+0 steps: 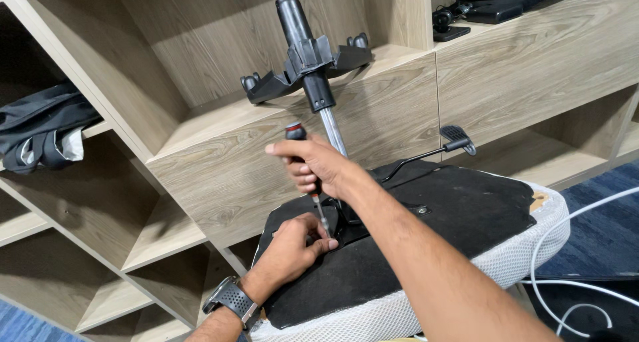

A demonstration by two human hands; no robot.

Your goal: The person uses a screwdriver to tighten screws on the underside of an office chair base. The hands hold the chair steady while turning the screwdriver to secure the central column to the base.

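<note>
An office chair lies upside down, its black seat underside point(459, 215) facing me and the gas column with the black wheel base point(307, 62) sticking up. My right hand point(316, 165) grips a screwdriver point(297, 137) with a black and red handle, held upright, its tip down at the metal bracket under the seat. My left hand point(293, 249), with a watch on the wrist, rests on the seat and pinches the screwdriver shaft near the tip. The screw itself is hidden by my fingers.
Light wooden shelving point(219, 169) stands close behind the chair. A dark jacket point(40, 132) lies on a left shelf. The chair's adjustment lever point(458, 141) juts out to the right. White cable point(566, 249) loops over blue carpet at right. Black objects point(499, 2) sit on top.
</note>
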